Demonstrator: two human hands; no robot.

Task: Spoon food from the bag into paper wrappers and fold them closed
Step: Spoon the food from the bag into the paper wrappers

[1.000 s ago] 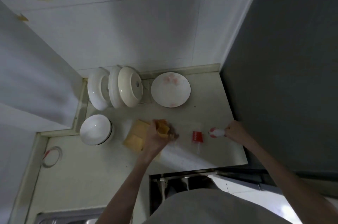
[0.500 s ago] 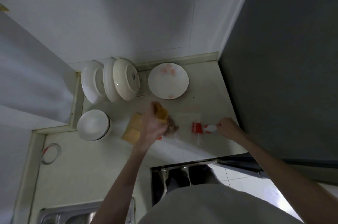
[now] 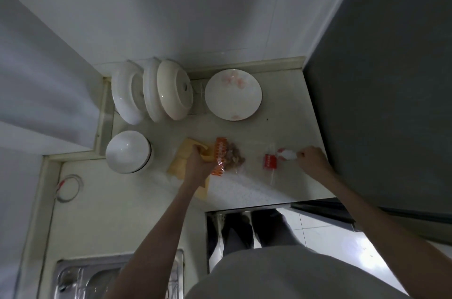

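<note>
Countertop bag holds brownish food.

Paper wrappers: partly covered by the left hand; count under the grip cannot be told.
Bag: near edge hidden behind the left grip; contents blurred.
White item at the right hand: too blurred to identify; fingers hidden.
Sink: cut off by the bottom edge.
</note>
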